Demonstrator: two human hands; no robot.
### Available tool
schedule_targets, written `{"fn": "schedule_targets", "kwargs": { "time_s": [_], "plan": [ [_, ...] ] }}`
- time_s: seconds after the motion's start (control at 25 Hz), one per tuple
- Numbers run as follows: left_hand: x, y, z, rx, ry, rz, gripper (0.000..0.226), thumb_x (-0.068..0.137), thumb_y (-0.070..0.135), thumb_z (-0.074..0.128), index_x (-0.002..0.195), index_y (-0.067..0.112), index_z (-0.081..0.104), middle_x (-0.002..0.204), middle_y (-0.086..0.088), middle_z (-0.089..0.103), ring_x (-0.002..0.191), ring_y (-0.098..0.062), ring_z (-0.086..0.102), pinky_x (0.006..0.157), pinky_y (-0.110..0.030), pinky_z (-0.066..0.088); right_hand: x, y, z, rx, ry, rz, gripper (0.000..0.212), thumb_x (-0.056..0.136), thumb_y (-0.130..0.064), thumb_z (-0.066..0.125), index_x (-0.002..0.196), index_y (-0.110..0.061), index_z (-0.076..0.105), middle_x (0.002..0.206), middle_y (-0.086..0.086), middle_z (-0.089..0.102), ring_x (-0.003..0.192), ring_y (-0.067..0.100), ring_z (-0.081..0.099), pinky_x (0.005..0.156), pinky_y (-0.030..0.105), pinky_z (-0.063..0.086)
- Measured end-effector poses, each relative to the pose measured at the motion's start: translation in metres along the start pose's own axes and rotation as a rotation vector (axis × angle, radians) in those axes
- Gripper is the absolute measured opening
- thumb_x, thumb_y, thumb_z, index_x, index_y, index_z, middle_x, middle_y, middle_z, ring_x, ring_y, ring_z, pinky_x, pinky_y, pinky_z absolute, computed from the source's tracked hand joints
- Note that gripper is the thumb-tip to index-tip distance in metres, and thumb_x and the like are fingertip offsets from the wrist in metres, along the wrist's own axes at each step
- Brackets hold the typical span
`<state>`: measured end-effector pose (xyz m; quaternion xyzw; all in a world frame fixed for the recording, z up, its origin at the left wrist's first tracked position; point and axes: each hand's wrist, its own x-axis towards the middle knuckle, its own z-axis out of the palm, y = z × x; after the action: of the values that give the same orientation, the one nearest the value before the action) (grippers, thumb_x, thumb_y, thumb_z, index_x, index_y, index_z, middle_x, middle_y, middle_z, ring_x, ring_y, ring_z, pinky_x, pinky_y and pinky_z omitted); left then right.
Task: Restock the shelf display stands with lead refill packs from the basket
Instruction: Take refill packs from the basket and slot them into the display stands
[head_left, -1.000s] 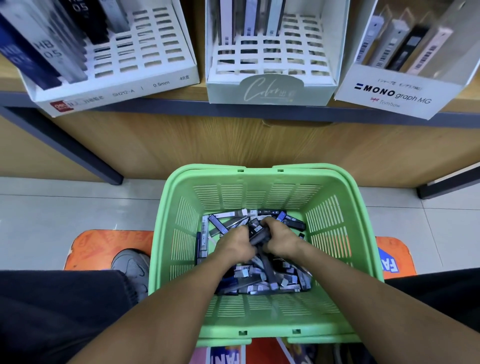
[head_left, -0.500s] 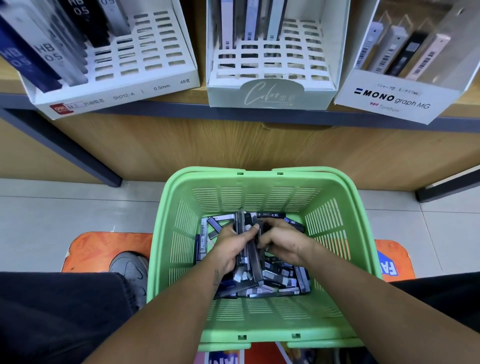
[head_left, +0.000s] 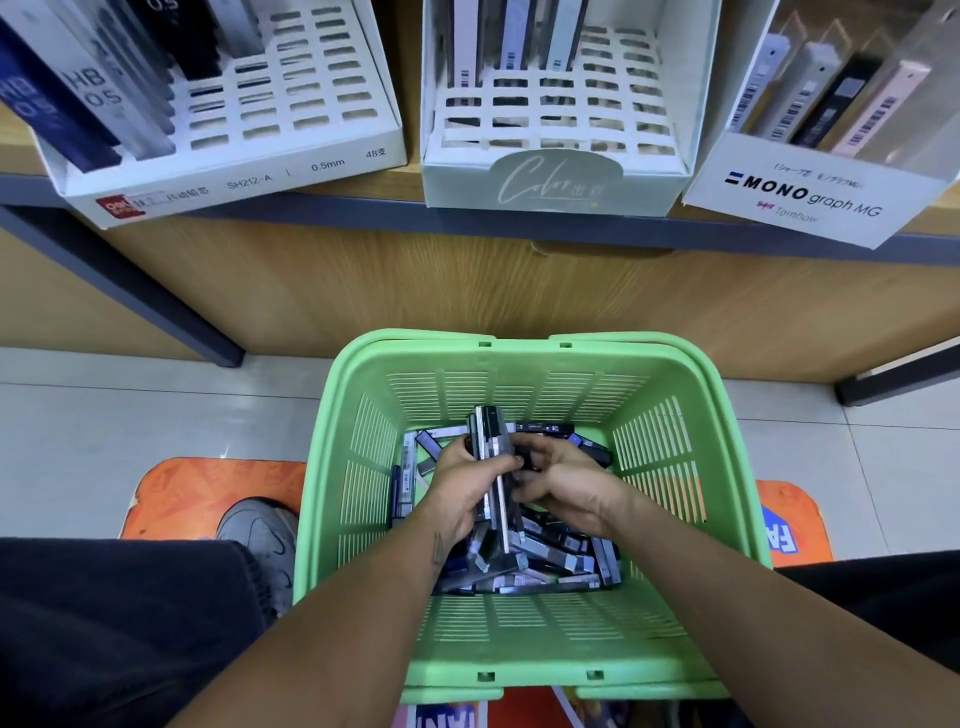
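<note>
Several packs in hand: a bundle of slim dark and clear plastic lead refill packs (head_left: 491, 457), stood on end so the edges line up before lifting.
Left hand: my left hand (head_left: 460, 486) wraps around the bundle from the side, gripping it.
Right hand: my right hand (head_left: 563, 480) curls its fingers against the bundle's other side, pinching and squaring it.
Stock: loose refill packs (head_left: 561, 556) heaped at the bottom of the green slotted plastic basket (head_left: 654, 447), which sits on the floor below the shelf, within easy reach.
Destinations: left white slotted cardboard stand (head_left: 291, 104), middle white stand (head_left: 556, 130), right white MONO stand (head_left: 805, 192), all on the wooden shelf (head_left: 413, 182), tilted forward, many slots empty.
Step, as I judge it: gathering, nothing shelved yet.
</note>
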<state>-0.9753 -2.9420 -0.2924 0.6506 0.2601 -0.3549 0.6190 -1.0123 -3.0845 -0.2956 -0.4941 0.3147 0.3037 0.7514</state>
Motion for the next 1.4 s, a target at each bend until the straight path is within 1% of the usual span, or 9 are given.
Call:
{"fn": "schedule_targets", "kwargs": {
  "time_s": [0.28, 0.44, 0.56, 0.68, 0.8, 0.92, 1.04, 1.24, 1.4],
  "plan": [
    [0.005, 0.000, -0.006, 0.021, -0.017, -0.087, 0.048, 0.083, 0.014, 0.076, 0.119, 0.000, 0.046, 0.096, -0.001, 0.050, 0.106, -0.021, 0.043, 0.090, -0.037, 0.033, 0.003, 0.003, -0.008, -0.226, 0.100, -0.034, 0.033, 0.097, 0.012, 0.051, 0.125, -0.004, 0.061, 0.125, 0.012, 0.069, 0.101, 0.019, 0.074, 0.086, 0.032, 0.060],
    [0.001, 0.004, -0.005, 0.046, -0.034, -0.081, 0.042, 0.086, 0.010, 0.074, 0.114, 0.000, 0.046, 0.099, -0.009, 0.055, 0.084, -0.013, 0.060, 0.069, -0.032, 0.048, -0.003, -0.005, -0.006, -0.464, 0.213, -0.091, 0.023, 0.103, -0.003, 0.053, 0.118, -0.015, 0.065, 0.111, 0.009, 0.075, 0.073, 0.018, 0.074, 0.055, 0.023, 0.055],
    [0.002, 0.005, -0.007, 0.040, -0.022, -0.034, 0.038, 0.082, 0.007, 0.076, 0.107, 0.006, 0.047, 0.103, -0.011, 0.058, 0.087, -0.017, 0.059, 0.078, -0.035, 0.050, -0.006, -0.011, -0.010, -0.602, 0.257, -0.145, 0.026, 0.101, -0.010, 0.059, 0.126, -0.014, 0.065, 0.112, 0.004, 0.075, 0.096, 0.016, 0.072, 0.080, 0.023, 0.054],
    [-0.003, 0.005, -0.008, 0.087, -0.058, 0.044, 0.055, 0.080, 0.006, 0.079, 0.124, 0.004, 0.047, 0.093, 0.003, 0.051, 0.084, -0.006, 0.051, 0.079, -0.027, 0.041, -0.015, -0.016, -0.007, -0.613, 0.263, -0.160, 0.014, 0.102, -0.017, 0.058, 0.114, -0.014, 0.065, 0.103, 0.004, 0.075, 0.101, 0.020, 0.069, 0.095, 0.033, 0.051],
    [-0.013, 0.016, -0.006, 0.132, -0.107, 0.137, 0.046, 0.075, 0.001, 0.083, 0.113, 0.004, 0.057, 0.087, -0.007, 0.069, 0.076, -0.010, 0.071, 0.069, -0.026, 0.057, -0.026, -0.022, -0.003, -0.337, 0.204, -0.098, 0.018, 0.107, -0.015, 0.048, 0.114, -0.002, 0.058, 0.081, 0.009, 0.070, 0.076, 0.027, 0.070, 0.074, 0.040, 0.060],
    [-0.025, 0.031, -0.006, 0.156, -0.163, 0.170, 0.051, 0.068, 0.002, 0.088, 0.110, 0.005, 0.059, 0.096, -0.014, 0.074, 0.090, -0.025, 0.074, 0.081, -0.039, 0.061, -0.034, -0.027, 0.000, -0.340, 0.150, -0.037, 0.019, 0.106, -0.013, 0.048, 0.116, 0.001, 0.058, 0.079, 0.011, 0.063, 0.059, 0.019, 0.056, 0.054, 0.032, 0.051],
    [-0.037, 0.040, -0.007, 0.154, -0.183, 0.144, 0.043, 0.071, 0.000, 0.084, 0.095, 0.016, 0.052, 0.091, -0.007, 0.068, 0.082, -0.014, 0.067, 0.065, -0.019, 0.057, -0.043, -0.039, 0.001, -0.341, 0.092, 0.003, 0.019, 0.101, 0.001, 0.051, 0.118, 0.003, 0.058, 0.092, 0.017, 0.068, 0.064, 0.016, 0.056, 0.055, 0.029, 0.047],
    [-0.051, 0.057, -0.010, 0.143, -0.243, 0.083, 0.088, 0.048, 0.025, 0.095, 0.120, 0.004, 0.049, 0.110, -0.021, 0.068, 0.103, -0.032, 0.065, 0.098, -0.058, 0.051, -0.061, -0.067, 0.001, -0.441, 0.007, 0.018, 0.024, 0.101, -0.002, 0.053, 0.125, -0.002, 0.056, 0.097, 0.018, 0.067, 0.063, 0.017, 0.059, 0.054, 0.027, 0.052],
    [-0.077, 0.073, -0.006, 0.062, -0.231, 0.114, 0.051, 0.071, 0.006, 0.085, 0.109, 0.001, 0.052, 0.093, -0.021, 0.071, 0.084, -0.032, 0.069, 0.093, -0.050, 0.055, -0.075, -0.086, 0.008, -0.718, 0.076, 0.026, 0.017, 0.095, -0.004, 0.061, 0.112, 0.000, 0.063, 0.064, 0.003, 0.063, 0.045, 0.009, 0.047, 0.040, 0.022, 0.033]
  ]
}}
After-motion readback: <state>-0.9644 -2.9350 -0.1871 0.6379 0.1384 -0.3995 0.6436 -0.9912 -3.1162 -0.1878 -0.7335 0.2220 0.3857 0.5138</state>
